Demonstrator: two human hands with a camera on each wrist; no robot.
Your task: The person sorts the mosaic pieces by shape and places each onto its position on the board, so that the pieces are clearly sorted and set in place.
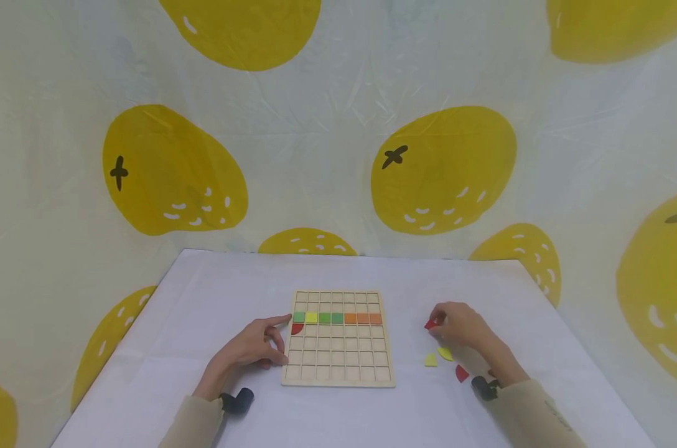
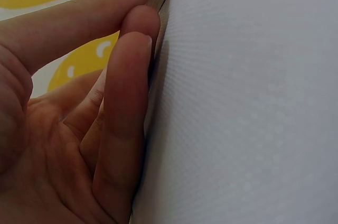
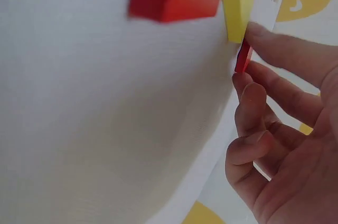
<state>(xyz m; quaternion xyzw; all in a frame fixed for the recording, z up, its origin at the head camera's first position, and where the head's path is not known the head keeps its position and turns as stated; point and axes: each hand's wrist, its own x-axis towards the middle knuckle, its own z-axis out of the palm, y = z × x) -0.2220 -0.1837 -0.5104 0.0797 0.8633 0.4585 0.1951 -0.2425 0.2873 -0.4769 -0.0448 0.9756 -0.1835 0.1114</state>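
Note:
A wooden grid board (image 1: 338,359) lies on the table. One row holds green, yellow and orange square tiles (image 1: 337,318). Below that row's left end, a red quarter-circle tile (image 1: 297,328) sits in a cell. My left hand (image 1: 256,342) rests at the board's left edge, index fingertip and thumb touching the side; the left wrist view shows its fingers (image 2: 127,97) against the rim. To the right of the board, my right hand (image 1: 462,325) pinches a small red tile (image 3: 243,57) between thumb and fingers, just above the tabletop.
Near my right hand lie two yellow tiles, one (image 1: 430,360) left of the other (image 1: 445,353), and a loose red quarter-circle tile (image 1: 462,373). The white table (image 1: 232,274) ends at a curtain (image 1: 327,155) printed with yellow fruit. Each wrist wears a dark camera (image 1: 238,401).

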